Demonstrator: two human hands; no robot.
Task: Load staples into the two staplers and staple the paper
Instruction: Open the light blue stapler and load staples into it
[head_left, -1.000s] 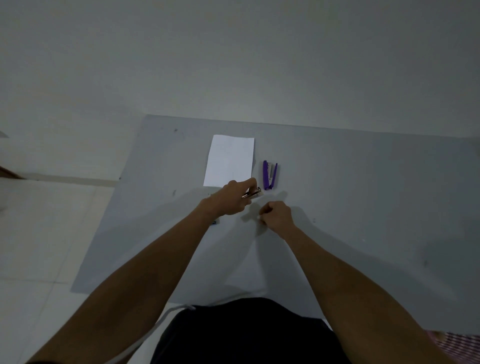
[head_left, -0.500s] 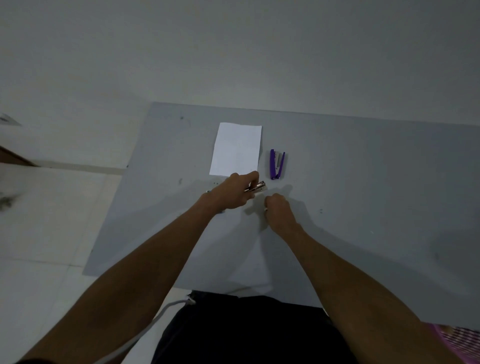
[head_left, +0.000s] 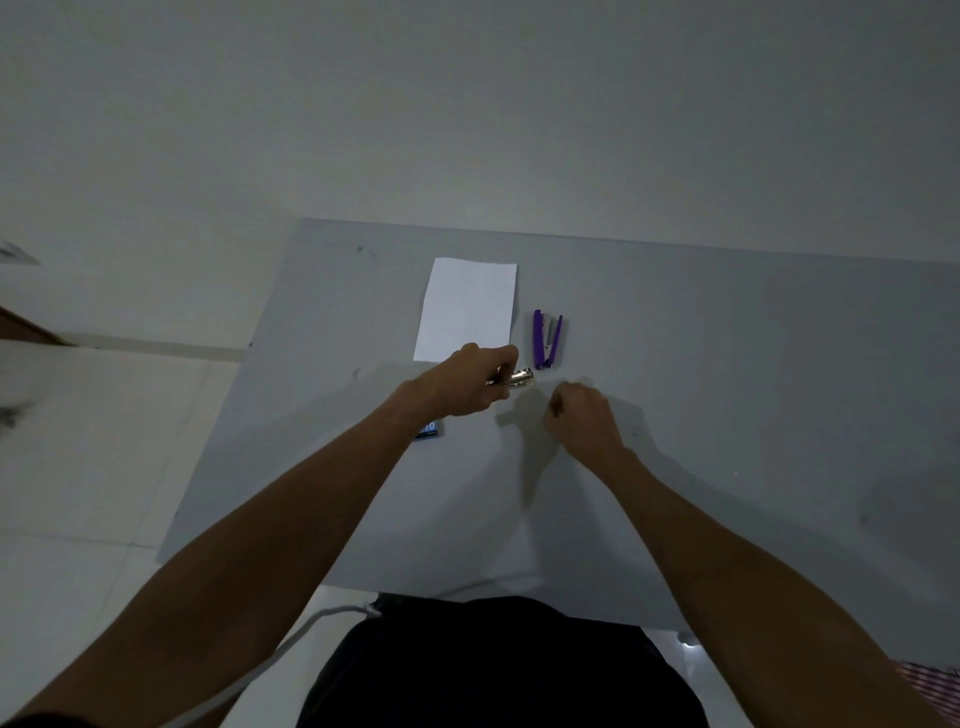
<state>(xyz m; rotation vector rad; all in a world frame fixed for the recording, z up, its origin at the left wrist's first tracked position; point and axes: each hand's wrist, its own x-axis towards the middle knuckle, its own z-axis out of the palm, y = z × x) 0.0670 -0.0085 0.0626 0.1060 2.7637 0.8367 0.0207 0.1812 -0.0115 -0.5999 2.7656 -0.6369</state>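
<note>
My left hand (head_left: 470, 382) grips a metal stapler (head_left: 517, 379) whose shiny tip sticks out to the right, just above the grey table (head_left: 727, 364). My right hand (head_left: 579, 413) is a short way to its right with fingers curled; what they pinch is too small to tell. A purple stapler (head_left: 546, 339) lies swung open on the table just beyond both hands. A white sheet of paper (head_left: 467, 306) lies flat to the left of the purple stapler. A small blue staple box (head_left: 430, 428) peeks out from under my left wrist.
The table's left edge runs diagonally past my left forearm, with pale floor tiles (head_left: 104, 441) beyond it. A plain wall rises behind the table's far edge. A white cord (head_left: 311, 623) hangs near my lap.
The view shifted slightly. My right hand has moved a little to the right, away from the metal stapler. My left hand keeps its grip on the stapler.
</note>
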